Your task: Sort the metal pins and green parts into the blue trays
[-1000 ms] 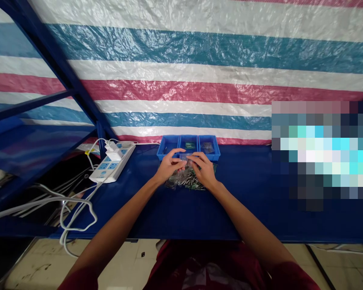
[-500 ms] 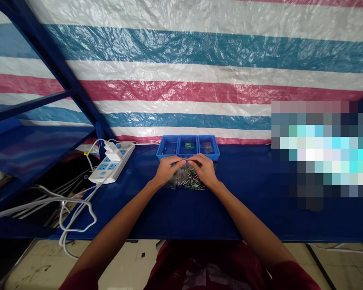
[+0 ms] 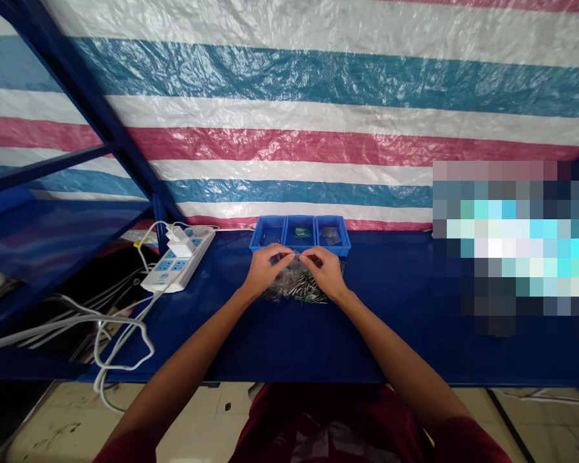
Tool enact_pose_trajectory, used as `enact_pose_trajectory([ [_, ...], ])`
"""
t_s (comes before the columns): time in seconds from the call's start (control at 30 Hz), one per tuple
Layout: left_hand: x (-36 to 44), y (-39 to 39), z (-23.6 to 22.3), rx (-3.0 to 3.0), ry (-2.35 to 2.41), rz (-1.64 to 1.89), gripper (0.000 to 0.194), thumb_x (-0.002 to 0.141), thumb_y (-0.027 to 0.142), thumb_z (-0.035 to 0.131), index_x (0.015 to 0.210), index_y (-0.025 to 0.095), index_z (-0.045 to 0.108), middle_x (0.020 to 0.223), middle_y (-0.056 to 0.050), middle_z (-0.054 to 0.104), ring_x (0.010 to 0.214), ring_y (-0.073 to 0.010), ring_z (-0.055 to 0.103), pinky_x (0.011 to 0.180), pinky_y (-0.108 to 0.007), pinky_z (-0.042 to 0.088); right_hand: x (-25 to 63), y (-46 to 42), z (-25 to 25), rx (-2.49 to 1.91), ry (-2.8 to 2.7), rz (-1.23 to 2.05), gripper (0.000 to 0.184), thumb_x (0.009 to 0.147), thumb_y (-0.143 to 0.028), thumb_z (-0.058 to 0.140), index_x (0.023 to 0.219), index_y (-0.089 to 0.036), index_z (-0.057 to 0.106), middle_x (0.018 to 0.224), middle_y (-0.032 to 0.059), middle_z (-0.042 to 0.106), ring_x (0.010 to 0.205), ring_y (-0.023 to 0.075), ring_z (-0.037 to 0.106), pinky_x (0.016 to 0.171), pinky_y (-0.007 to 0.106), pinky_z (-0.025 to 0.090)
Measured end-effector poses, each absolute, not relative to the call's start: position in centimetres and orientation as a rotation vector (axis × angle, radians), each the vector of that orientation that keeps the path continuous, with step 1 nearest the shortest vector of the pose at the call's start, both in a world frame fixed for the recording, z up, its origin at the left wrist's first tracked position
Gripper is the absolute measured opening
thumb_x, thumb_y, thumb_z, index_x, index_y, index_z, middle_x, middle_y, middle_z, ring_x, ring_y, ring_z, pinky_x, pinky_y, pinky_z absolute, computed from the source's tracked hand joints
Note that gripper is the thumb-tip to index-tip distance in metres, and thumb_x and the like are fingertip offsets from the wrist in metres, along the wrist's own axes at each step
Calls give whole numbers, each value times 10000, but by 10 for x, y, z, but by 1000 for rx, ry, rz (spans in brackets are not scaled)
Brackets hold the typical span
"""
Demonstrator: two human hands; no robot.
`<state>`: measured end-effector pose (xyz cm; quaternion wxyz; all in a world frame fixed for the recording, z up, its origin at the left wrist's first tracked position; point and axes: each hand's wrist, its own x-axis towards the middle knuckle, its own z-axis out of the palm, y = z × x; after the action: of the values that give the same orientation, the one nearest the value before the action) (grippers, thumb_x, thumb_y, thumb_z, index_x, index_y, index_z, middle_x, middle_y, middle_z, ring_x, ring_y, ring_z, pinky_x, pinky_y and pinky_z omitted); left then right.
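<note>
My left hand (image 3: 266,266) and my right hand (image 3: 324,269) meet fingertip to fingertip above a pile of small parts (image 3: 306,287). Both are closed in a pinch on something tiny and thin between them, too small to make out. Beneath lie slim metallic and green pieces, with clear plastic wrapping (image 3: 282,285) on the pile's left side. Just behind my hands stand three joined blue bins. A few small pieces are in the left bin (image 3: 269,243), green pieces in the middle bin (image 3: 300,241), and clear pieces in the right bin (image 3: 346,243).
A white power strip (image 3: 176,270) with a plugged-in adapter (image 3: 180,243) stands left on the blue table (image 3: 289,347). White cables (image 3: 147,341) loop over the table's left edge. A striped sheet (image 3: 289,141) hangs behind. The far right is pixelated.
The fingers of my left hand have shifted slightly, with the index finger higher and straighter. My right hand stays nearly in place; the bins and pile look the same.
</note>
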<state>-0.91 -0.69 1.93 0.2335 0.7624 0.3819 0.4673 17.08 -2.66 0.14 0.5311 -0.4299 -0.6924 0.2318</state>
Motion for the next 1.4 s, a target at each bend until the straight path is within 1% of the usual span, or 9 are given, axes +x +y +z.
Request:
enact_pose_trajectory([
  [0.27, -9, -7, 19, 2034, 1063, 1246, 248, 834, 407, 633, 803, 170, 699, 788, -46, 701, 727, -170, 623, 683, -276, 485, 171, -26, 2, -1025, -1690, 504, 222, 882, -355, 553, 761, -198, 653, 726, 29, 626, 625, 148, 551, 593, 266, 446],
  [0.4, -9, -7, 21, 2044, 1063, 1273, 271, 833, 430, 635, 776, 174, 705, 756, -47, 694, 685, -161, 601, 653, -277, 482, 171, -27, 2, -1041, -1705, 496, 219, 879, -356, 552, 768, -204, 662, 727, 32, 629, 628, 152, 556, 592, 267, 450],
  [0.53, -10, -6, 21, 2009, 1044, 1376, 249, 816, 404, 665, 741, 173, 717, 742, -55, 694, 671, -162, 594, 646, -285, 479, 170, -28, 4, -1047, -1722, 529, 209, 877, -360, 561, 806, -202, 677, 748, 35, 641, 645, 152, 568, 594, 261, 456],
  [0.7, -12, -6, 19, 1990, 1069, 1427, 220, 804, 379, 683, 730, 176, 724, 727, -49, 689, 652, -156, 581, 638, -287, 478, 169, -28, 4, -1017, -1739, 553, 227, 877, -372, 571, 779, -197, 676, 716, 31, 635, 626, 150, 564, 587, 261, 453],
  [0.87, -12, -5, 19, 2004, 1083, 1397, 230, 808, 403, 673, 766, 183, 725, 769, -55, 698, 711, -171, 604, 675, -291, 490, 169, -27, 3, -1013, -1737, 534, 275, 897, -406, 540, 778, -202, 681, 728, 34, 644, 629, 152, 561, 589, 265, 451],
  [0.97, -12, -4, 19, 2011, 1078, 1388, 242, 804, 416, 673, 756, 184, 719, 767, -52, 696, 704, -170, 602, 680, -291, 487, 169, -27, 2, -1016, -1732, 513, 274, 899, -400, 538, 778, -200, 679, 717, 31, 639, 624, 151, 557, 591, 266, 448],
  [1.17, -13, -2, 18, 2060, 1059, 1395, 215, 796, 375, 682, 694, 186, 696, 663, -28, 645, 636, -157, 563, 637, -281, 450, 168, -27, -1, -1022, -1724, 484, 268, 907, -388, 532, 776, -202, 674, 711, 28, 629, 617, 150, 547, 608, 269, 451],
  [1.3, -13, -5, 21, 2064, 1042, 1393, 244, 810, 389, 664, 681, 181, 677, 659, -30, 632, 625, -155, 554, 633, -280, 452, 168, -27, -2, -1005, -1739, 472, 246, 911, -366, 536, 793, -198, 672, 719, 26, 622, 631, 150, 552, 617, 269, 448],
  [1.4, -13, -8, 23, 2053, 1068, 1359, 254, 825, 410, 643, 726, 179, 680, 697, -38, 650, 637, -157, 561, 648, -284, 467, 168, -29, -2, -997, -1740, 461, 236, 913, -353, 535, 794, -199, 668, 723, 27, 621, 636, 152, 556, 621, 271, 446],
])
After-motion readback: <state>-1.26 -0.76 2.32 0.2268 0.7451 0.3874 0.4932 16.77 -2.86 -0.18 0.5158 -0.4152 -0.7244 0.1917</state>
